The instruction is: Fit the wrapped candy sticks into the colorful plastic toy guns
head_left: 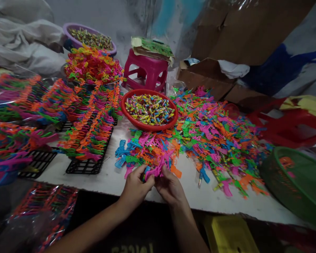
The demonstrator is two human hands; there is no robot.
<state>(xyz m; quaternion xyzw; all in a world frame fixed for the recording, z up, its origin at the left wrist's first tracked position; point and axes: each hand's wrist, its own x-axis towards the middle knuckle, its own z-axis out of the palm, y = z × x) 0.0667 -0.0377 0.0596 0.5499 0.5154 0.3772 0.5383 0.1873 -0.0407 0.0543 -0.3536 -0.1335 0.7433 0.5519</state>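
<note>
Both hands meet at the near edge of the table, pinching a small pink plastic toy pistol (pixel 156 171) between thumbs and fingers. My left hand (pixel 136 185) is closed on its left end, and my right hand (pixel 171 186) is closed on its right side. Part of the toy is hidden by the fingers. Just beyond lies a loose pile of blue, green, orange and pink toy pistols (pixel 150 149). Behind that pile stands a red bowl (pixel 129 120) full of small yellow, blue and dark red cylinders (pixel 150 109).
A wide heap of mixed toys (pixel 213 130) covers the right side, beside a green basket (pixel 281 186). Black racks (pixel 83 168) hold rows of toys at left. Behind stand a pink stool (pixel 144 68), a purple basin (pixel 67 31) and a cardboard box (pixel 205 75).
</note>
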